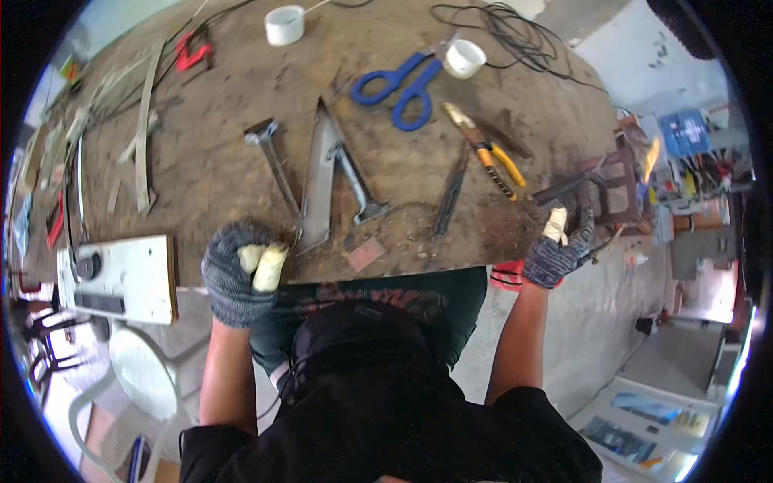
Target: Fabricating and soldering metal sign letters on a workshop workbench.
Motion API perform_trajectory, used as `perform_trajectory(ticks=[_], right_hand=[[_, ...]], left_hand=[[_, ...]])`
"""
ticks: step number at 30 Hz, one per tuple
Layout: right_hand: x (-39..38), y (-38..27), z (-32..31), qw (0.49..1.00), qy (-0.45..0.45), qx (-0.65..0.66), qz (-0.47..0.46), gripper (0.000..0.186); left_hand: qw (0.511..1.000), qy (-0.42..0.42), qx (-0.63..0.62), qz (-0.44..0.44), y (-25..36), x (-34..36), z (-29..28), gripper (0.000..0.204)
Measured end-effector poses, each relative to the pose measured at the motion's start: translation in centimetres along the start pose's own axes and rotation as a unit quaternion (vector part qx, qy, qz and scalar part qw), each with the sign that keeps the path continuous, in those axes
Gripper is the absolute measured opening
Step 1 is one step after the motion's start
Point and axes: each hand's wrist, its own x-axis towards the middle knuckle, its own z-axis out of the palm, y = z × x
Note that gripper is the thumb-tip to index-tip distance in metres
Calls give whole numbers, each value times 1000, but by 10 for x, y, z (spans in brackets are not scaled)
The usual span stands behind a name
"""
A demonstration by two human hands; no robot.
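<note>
My left hand (240, 274), in a grey knit glove with pale wrapping on the fingertips, is closed at the table's front edge. What it pinches, if anything, is hidden. Right beside it lies an angular folded metal piece (320, 181), with a shorter metal strip (274, 161) to its left. My right hand (561, 245), gloved alike, reaches over the front right edge, thumb and fingers apart. It is close to a dark rod (568, 187) and a rusty metal frame (618, 189). A flame (651, 158) burns past the frame.
Yellow-handled pliers (487, 153), a black slim tool (452, 193) and blue-handled scissors (398, 87) lie on the wooden table (217, 173). Two white tape rolls (285, 26) and coiled black cable (515, 36) sit farther back. A white board (133, 278) overhangs the left edge, above a chair (143, 370).
</note>
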Motion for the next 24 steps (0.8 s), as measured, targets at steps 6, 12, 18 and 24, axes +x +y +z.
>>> perform_trajectory(ticks=[6, 12, 18, 24], right_hand=[[16, -37, 30, 997, -22, -33, -73, 38], [41, -68, 99, 967, -242, 68, 46, 21], [58, -115, 234, 838, -476, 127, 235, 30], [43, -95, 381, 859, -446, 172, 183, 30]], left_hand=[[997, -9, 59, 48, 9, 10, 1, 18], [992, 34, 82, 94, 29, 24, 3, 32], [990, 38, 88, 101, 33, 31, 1, 33], [992, 4, 118, 46, 42, 28, -4, 30]])
